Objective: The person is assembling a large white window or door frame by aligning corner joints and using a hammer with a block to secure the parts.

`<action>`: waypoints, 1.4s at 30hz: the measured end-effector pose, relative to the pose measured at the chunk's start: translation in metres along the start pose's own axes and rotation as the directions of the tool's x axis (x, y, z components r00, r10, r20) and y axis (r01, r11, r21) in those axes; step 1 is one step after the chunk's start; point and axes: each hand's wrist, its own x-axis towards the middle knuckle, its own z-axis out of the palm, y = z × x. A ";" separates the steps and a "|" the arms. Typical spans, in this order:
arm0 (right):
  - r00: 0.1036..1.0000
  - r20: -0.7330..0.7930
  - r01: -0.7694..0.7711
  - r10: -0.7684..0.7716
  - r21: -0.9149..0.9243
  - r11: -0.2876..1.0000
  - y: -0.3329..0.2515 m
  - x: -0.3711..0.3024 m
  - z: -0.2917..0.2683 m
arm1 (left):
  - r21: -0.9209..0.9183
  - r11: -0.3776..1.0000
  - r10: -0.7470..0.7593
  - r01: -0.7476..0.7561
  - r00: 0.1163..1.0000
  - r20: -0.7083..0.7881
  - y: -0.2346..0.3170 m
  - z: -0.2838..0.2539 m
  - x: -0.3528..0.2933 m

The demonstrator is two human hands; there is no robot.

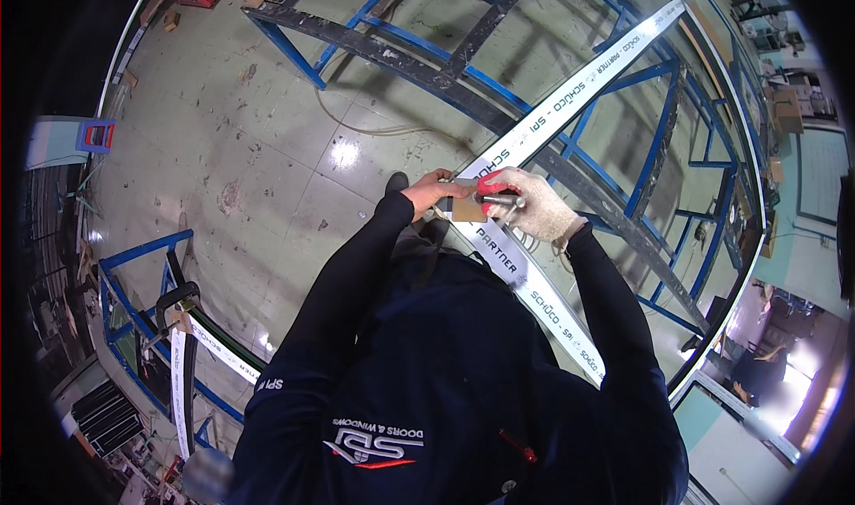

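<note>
Two white-filmed frame profiles meet at a corner in front of me, a far profile (579, 91) and a near profile (534, 282). A small flat brown piece (468, 209), like cardboard or wood, lies over that corner. My left hand (431, 191), bare, pinches the brown piece from the left with its thumb on top. My right hand (541, 206), in a white knit glove with red fingertips, is closed around a short dark and silver rod-shaped tool (503, 199) just above the corner. The glove hides the rest of the tool.
Blue and black metal trestles (392, 55) stand ahead and to the right under the frame. At lower left, another frame corner carries a dark clamp (176, 298) on a blue stand (134, 260). A thin hose (374, 131) trails over the floor. Another person (759, 376) is at far right.
</note>
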 end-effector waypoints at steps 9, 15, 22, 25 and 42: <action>1.000 -0.013 0.011 -0.012 -0.096 0.995 -0.002 0.000 -0.002 | 0.015 1.000 0.006 -0.006 1.000 -0.016 0.002 0.001 -0.001; 0.989 -0.001 0.145 -0.147 -0.172 0.975 -0.006 0.001 0.001 | 0.024 1.000 0.012 -0.012 1.000 -0.008 -0.003 -0.002 0.001; 0.994 -0.002 0.110 -0.113 -0.187 0.976 -0.007 0.001 0.002 | 0.065 0.998 0.008 -0.007 1.000 -0.010 0.003 0.000 0.001; 0.997 -0.050 0.047 -0.052 -0.081 0.996 -0.016 -0.002 0.008 | 0.022 1.000 0.005 -0.006 1.000 0.026 0.002 -0.001 -0.002; 0.989 -0.119 0.080 -0.092 -0.106 0.991 -0.015 -0.003 0.012 | 0.077 0.997 0.013 -0.014 1.000 0.013 0.004 0.000 -0.002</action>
